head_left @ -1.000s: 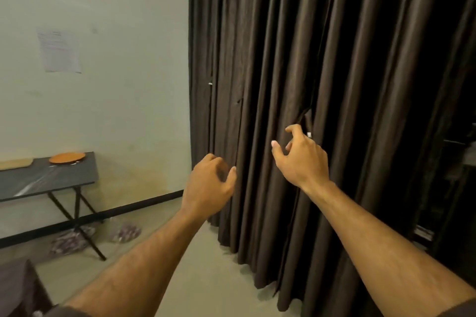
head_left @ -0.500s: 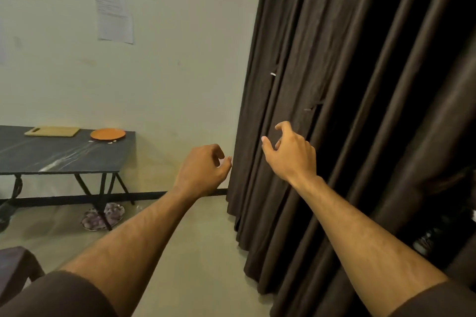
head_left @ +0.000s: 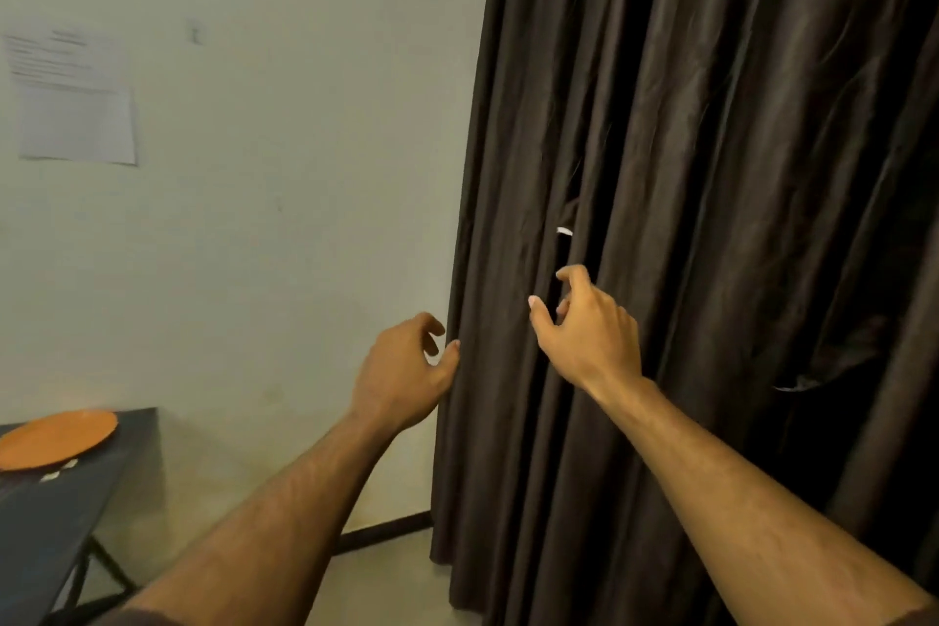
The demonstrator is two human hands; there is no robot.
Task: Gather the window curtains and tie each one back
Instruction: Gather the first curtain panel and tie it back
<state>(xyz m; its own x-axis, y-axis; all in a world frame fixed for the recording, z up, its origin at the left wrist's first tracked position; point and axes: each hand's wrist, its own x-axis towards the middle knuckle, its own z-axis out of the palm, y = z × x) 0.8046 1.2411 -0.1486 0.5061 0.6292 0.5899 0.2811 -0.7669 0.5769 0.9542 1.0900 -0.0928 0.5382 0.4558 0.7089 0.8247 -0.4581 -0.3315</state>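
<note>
A dark brown pleated curtain (head_left: 711, 168) hangs floor-length over the right half of the view. My left hand (head_left: 401, 371) is at the curtain's left edge, fingers loosely curled, thumb tip touching the fabric's outer fold, holding nothing. My right hand (head_left: 584, 330) is raised in front of the folds with fingers half curled and spread, empty, just below a small white tab (head_left: 564, 232) on the curtain. A strip of fabric with a pale edge (head_left: 797, 384) hangs among the folds at the right.
A pale wall (head_left: 279, 168) with a taped paper sheet (head_left: 71, 102) is at the left. A dark table (head_left: 56, 498) with an orange plate (head_left: 56, 437) stands at the lower left. A black skirting strip (head_left: 381, 531) runs along the floor.
The view has moved closer to the curtain's left edge. My left hand has reached the outer fold and both hands have risen toward the fabric.
</note>
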